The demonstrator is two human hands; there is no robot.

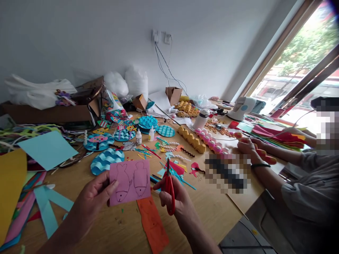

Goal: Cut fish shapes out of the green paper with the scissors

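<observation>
My left hand (99,192) pinches the left edge of a pink paper card (134,176) with two fish outlines drawn on it, heads pointing down. Red-handled scissors (171,197) are in my right hand (174,201), their blades pointing up and away, just right of the card and apart from it. The blades look closed. Beneath and between my hands lies an orange paper strip (153,225) with faint marks. Beyond the card are blue wavy paper discs (107,160) and thin coloured paper scraps (182,176).
Glue bottles (138,137), egg-carton strips (191,139) and a white bottle (200,120) stand farther back. Coloured paper sheets (47,150) lie at the left. Another person's hands (250,150) hold a carton strip at the right, near a blurred dark object (227,173).
</observation>
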